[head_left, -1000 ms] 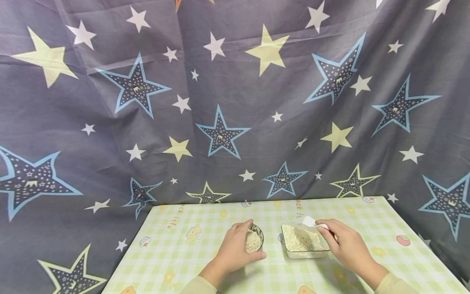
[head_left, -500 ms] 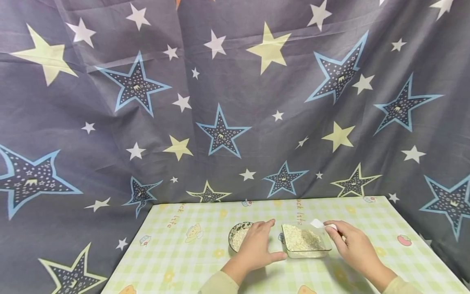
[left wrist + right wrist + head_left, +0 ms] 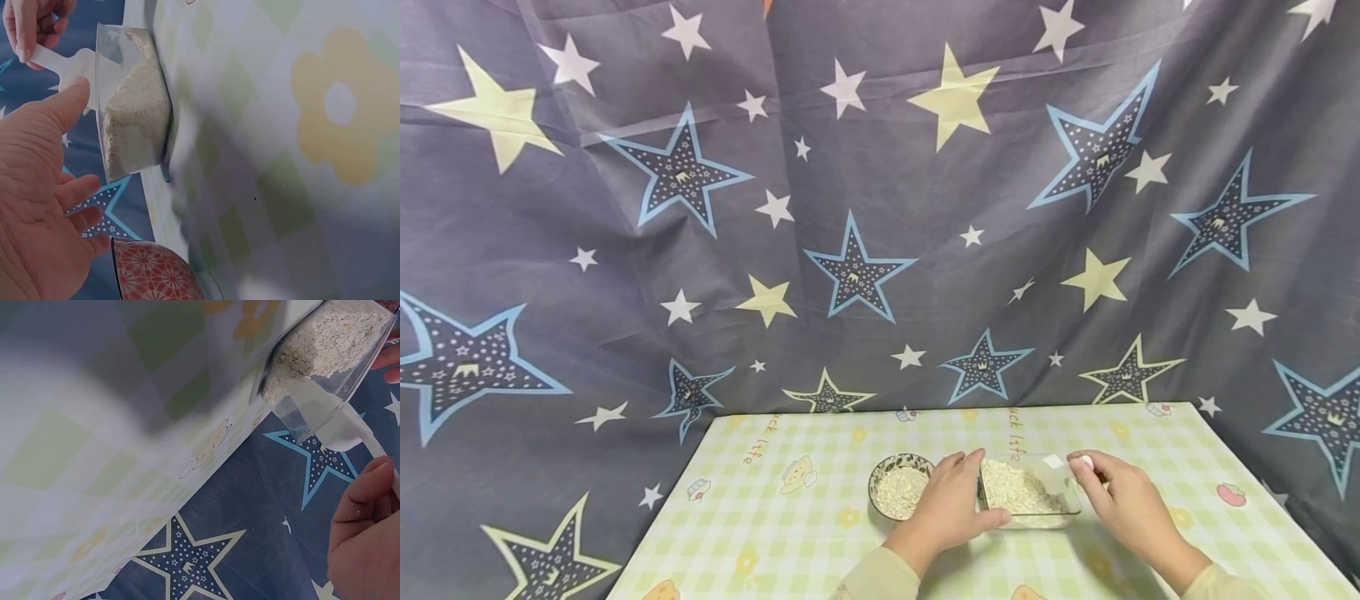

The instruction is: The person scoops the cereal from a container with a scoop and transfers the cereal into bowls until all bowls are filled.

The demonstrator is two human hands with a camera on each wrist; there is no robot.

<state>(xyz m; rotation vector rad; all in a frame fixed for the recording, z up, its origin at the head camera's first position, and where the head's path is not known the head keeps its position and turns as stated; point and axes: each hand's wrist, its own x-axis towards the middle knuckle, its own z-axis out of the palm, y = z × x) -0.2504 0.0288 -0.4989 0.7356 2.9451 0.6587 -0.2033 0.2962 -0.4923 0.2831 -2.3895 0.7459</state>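
Observation:
A clear rectangular glass container [image 3: 1037, 522] holds a heap of rolled oats [image 3: 1011, 485], piled higher at its left end. My left hand [image 3: 947, 504] is at that left end, thumb toward the front corner and fingers toward the back; in the left wrist view the thumb [image 3: 72, 103] is straight and the fingers are spread. Whether it touches the glass, I cannot tell. With my right hand [image 3: 1123, 500] I pinch the handle of a white scoop [image 3: 342, 430], whose head is at the container's right end, by the rim.
Left of the container stands a round bowl [image 3: 874, 500] with oats in it, patterned red outside [image 3: 153, 269]. Both sit on a green checked tablecloth [image 3: 790, 533]. A dark star-printed curtain [image 3: 880, 350] hangs behind the table.
My left hand has moved right, from around the bowl to the container's left end, uncovering the bowl. The right hand with the scoop has shifted slightly right.

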